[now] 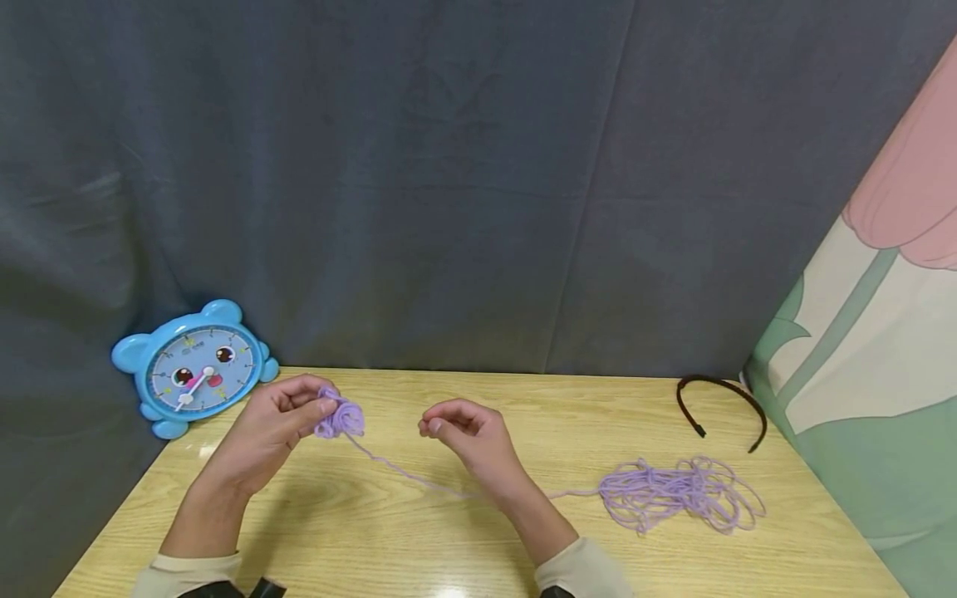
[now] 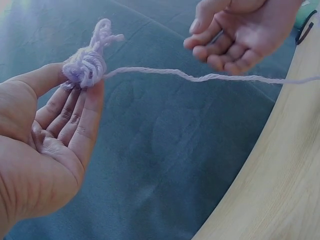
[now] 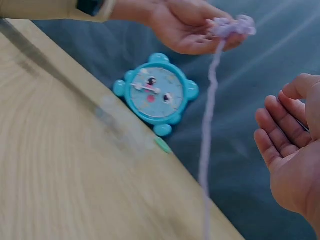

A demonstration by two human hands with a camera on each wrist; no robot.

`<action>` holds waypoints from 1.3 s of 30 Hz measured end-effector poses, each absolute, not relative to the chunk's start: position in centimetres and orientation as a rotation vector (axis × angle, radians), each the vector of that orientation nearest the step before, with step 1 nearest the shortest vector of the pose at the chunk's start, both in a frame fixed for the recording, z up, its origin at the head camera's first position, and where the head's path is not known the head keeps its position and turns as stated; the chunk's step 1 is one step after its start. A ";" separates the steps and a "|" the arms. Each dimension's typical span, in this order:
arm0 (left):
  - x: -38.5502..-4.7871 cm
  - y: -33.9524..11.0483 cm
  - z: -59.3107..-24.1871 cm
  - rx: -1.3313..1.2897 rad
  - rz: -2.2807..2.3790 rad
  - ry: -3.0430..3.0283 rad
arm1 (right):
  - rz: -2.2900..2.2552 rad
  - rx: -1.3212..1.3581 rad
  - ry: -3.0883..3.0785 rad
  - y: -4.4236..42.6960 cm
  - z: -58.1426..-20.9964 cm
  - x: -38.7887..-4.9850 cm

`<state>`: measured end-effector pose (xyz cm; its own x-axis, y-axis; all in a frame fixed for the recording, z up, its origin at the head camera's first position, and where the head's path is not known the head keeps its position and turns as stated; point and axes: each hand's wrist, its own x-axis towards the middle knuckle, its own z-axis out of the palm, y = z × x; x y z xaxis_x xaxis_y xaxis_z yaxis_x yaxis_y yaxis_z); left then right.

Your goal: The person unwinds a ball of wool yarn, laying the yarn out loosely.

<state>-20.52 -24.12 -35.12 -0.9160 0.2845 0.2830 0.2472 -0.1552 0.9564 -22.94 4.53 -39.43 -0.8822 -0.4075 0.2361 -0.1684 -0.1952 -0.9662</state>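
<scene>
Between thumb and fingertips, my left hand (image 1: 272,425) pinches a small wound bundle of light purple yarn (image 1: 348,419), held up above the table. A single strand (image 2: 145,70) runs from the bundle toward the right, passing beneath my right hand and wrist. That right hand (image 1: 478,436) hovers apart from the bundle, its fingers loosely bent and holding nothing; the left wrist view shows its fingertips just above the strand. The strand leads to a loose, looped skein of the same yarn (image 1: 658,494) lying on the table at the right.
A blue toy clock (image 1: 202,365) with a cartoon face stands at the table's back left. Toward the back right lies a dark headband (image 1: 728,384). Behind the wooden table (image 1: 359,540) hangs a dark curtain (image 1: 449,208); a flower-patterned cloth (image 1: 860,349) borders the right side.
</scene>
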 end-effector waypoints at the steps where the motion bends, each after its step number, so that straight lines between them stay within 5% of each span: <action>1: -20.5 -24.1 -35.1 0.636 2.282 2.026 | -2.198 -0.691 1.872 4.0 -39.6 -22.9; 15: -20.5 -24.1 -35.1 0.618 2.270 2.047 | -1.979 -0.775 1.787 0.8 -40.8 -21.0; 39: -20.3 -24.4 -34.7 0.566 2.229 2.104 | -2.117 -0.707 2.069 10.9 -37.6 -21.3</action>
<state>-20.28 -24.41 -34.72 -0.9338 0.2627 0.2430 0.2275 -0.0883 0.9698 -21.27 10.93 -37.59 -0.8873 -0.3836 0.2559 -0.2471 -0.0730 -0.9662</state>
